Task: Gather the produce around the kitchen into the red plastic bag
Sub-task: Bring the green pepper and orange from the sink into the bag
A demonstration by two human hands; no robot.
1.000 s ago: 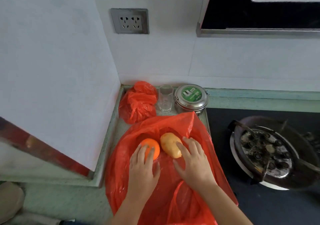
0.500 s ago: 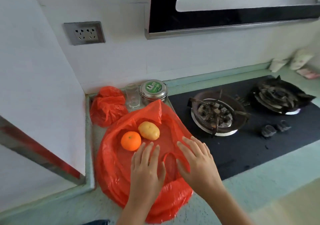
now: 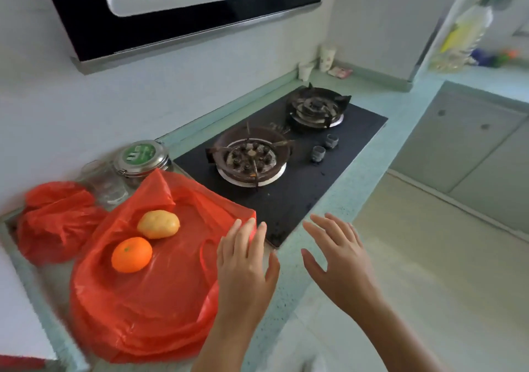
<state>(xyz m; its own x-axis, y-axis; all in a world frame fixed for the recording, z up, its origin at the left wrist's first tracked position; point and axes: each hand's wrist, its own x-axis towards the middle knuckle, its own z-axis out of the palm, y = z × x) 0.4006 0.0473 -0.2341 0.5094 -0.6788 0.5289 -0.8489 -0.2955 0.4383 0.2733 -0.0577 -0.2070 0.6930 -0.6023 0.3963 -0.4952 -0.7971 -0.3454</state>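
The red plastic bag (image 3: 160,294) lies spread flat on the counter's left end. On it rest an orange (image 3: 131,255) and, just behind, a yellowish potato (image 3: 158,224), touching each other. My left hand (image 3: 244,265) hovers over the bag's right edge, fingers apart and holding nothing. My right hand (image 3: 340,260) is open too, off the bag above the counter's front edge beside the stove.
A second, bunched red bag (image 3: 57,220) sits at the far left, with a glass (image 3: 104,184) and a steel tin with a green lid (image 3: 140,157) behind. A black two-burner gas stove (image 3: 286,157) fills the counter to the right. Paper cups (image 3: 326,56) stand in the far corner.
Both hands have let go of the orange and potato and drawn back to the right. My view has swung right, bringing the whole stove and far counter into sight.
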